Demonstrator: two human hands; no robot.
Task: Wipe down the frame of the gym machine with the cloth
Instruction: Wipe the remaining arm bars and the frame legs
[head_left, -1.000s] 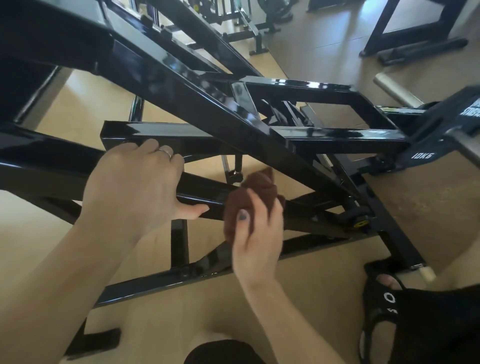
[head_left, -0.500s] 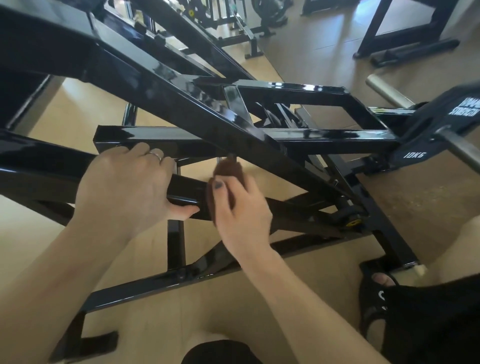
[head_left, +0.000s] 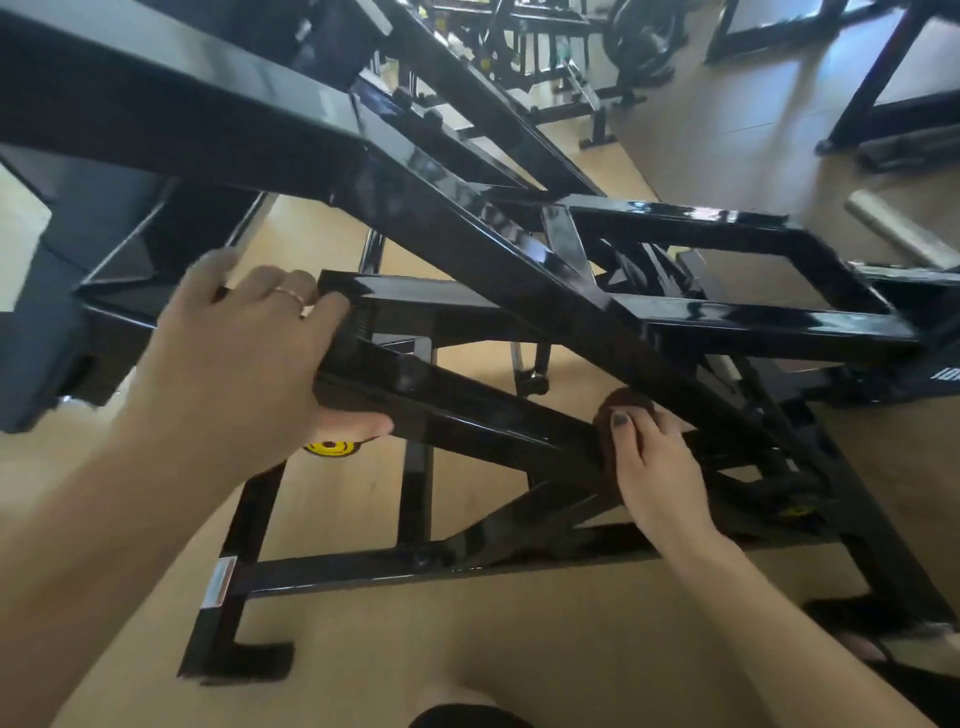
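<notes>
A glossy black gym machine frame (head_left: 467, 410) of crossing square tubes fills the view. My left hand (head_left: 244, 358) grips the end of a sloping lower bar, thumb underneath and fingers over the top. My right hand (head_left: 652, 467) holds a small brown cloth (head_left: 618, 408) and presses it against the same bar, further down to the right, just below where a thick diagonal beam (head_left: 519, 249) crosses over. Most of the cloth is hidden under my fingers.
The wooden floor (head_left: 332, 499) shows between the tubes, with a yellow marker (head_left: 332, 447) on it. A weight plate (head_left: 935, 384) sits at the right edge below a grey bar (head_left: 893, 228). Other gym machines (head_left: 571, 62) stand behind. My sandalled foot (head_left: 872, 639) is at lower right.
My right hand slid the cloth along the lower bar, first toward my left hand, then down to the right. The view has shifted closer and leftward. My left hand kept its grip.
</notes>
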